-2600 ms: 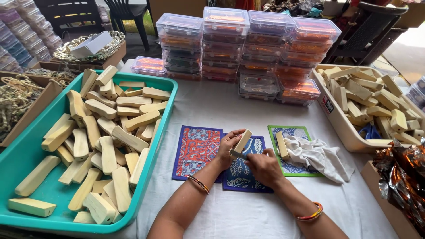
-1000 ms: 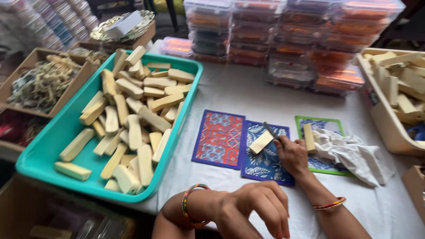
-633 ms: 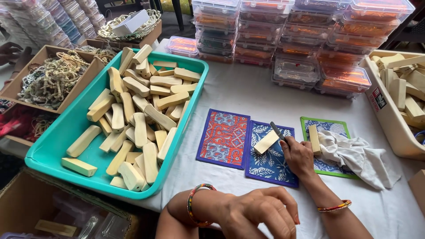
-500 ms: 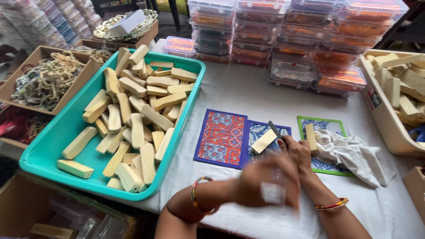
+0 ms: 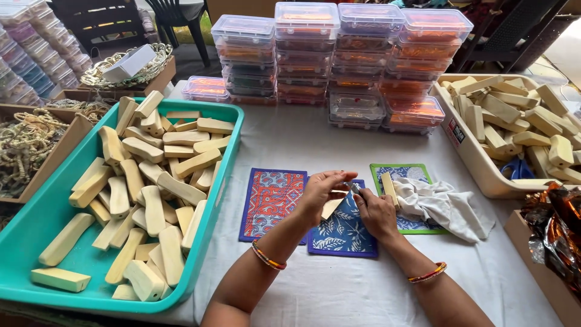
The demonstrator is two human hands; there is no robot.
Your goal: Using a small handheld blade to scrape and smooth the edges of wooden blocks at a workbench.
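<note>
My left hand (image 5: 322,192) and my right hand (image 5: 374,211) meet over a blue patterned mat (image 5: 342,235) on the white-covered table. Together they hold a small pale wooden block (image 5: 332,207), tilted; the left hand's fingers curl over its upper end. My right hand also pinches a small metal tool (image 5: 354,186) against the block. Another wooden block (image 5: 389,188) lies on the green-bordered mat (image 5: 399,175) just right of my hands, beside a crumpled white cloth (image 5: 442,206). A red patterned mat (image 5: 269,203) lies to the left.
A teal tray (image 5: 42,224) full of several wooden blocks fills the left. A cream bin (image 5: 478,157) of blocks with blue scissors (image 5: 517,169) sits right. Stacked clear lidded boxes (image 5: 342,57) line the back. Cardboard boxes of beads (image 5: 24,142) stand far left.
My left hand came up from below the table edge and joined the right hand on the block. The block is lifted off the blue mat. The camera view shifted right.
</note>
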